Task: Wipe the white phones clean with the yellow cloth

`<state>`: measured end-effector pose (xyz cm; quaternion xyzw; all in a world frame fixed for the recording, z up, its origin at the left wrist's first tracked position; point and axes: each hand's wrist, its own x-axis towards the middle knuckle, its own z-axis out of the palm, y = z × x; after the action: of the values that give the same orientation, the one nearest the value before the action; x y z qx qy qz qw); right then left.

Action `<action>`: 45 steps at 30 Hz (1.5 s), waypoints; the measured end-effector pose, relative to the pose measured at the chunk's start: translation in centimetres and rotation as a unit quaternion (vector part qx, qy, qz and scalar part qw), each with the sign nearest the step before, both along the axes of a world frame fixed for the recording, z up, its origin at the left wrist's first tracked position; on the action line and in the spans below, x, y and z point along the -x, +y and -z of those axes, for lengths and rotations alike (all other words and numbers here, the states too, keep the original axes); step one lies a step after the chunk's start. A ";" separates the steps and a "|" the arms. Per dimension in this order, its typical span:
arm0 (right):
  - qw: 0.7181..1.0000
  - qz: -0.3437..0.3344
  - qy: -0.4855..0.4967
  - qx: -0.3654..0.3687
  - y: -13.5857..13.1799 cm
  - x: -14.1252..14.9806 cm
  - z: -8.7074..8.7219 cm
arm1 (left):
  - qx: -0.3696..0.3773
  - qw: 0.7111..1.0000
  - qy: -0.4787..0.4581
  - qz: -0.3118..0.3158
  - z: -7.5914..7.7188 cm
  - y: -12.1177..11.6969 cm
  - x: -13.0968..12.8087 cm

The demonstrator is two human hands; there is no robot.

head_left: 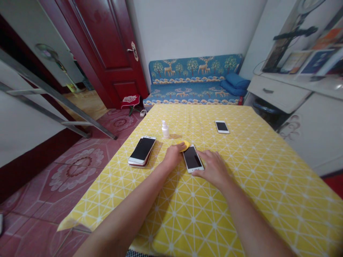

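Observation:
My left hand [173, 156] is closed over a yellow sponge or cloth [184, 145], which pokes out past the fingertips and lies against the upper edge of a white smartphone [192, 159]. That phone lies screen up on the yellow patterned tablecloth [214, 214]. My right hand [211, 167] grips its lower right side, with the fingers reaching to its bottom corner. To the left sits a stack of phones [142, 151], the top one with a dark screen. A small white spray bottle [165, 129] stands beyond my left hand, and a smaller white phone [222, 126] lies farther back.
The table's left edge drops to a pink patterned tile floor [72, 171]. A blue deer-print sofa [194, 80] stands beyond the far edge. A dark red door [107, 46] is at back left, metal bars [53, 96] at left, and a white drawer unit [278, 92] at right.

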<state>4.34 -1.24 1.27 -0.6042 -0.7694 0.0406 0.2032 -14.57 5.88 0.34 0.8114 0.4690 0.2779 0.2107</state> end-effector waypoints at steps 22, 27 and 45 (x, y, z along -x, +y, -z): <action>0.994 0.105 0.009 0.039 0.9 1.5 2.2 | 0.124 0.980 -0.117 0.097 -0.9 -2.2 0.2; 0.987 0.155 0.008 0.037 1.1 1.2 2.4 | 0.150 0.976 -0.127 0.092 -0.7 -3.1 0.9; 0.969 0.247 -0.015 0.015 0.7 -0.3 0.8 | 0.036 0.994 0.097 -0.041 -1.2 -7.7 -3.5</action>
<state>4.64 -0.54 0.43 -0.7793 -0.5983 -0.0085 0.1865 -11.11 -1.83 1.51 0.8066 0.5297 0.1892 0.1817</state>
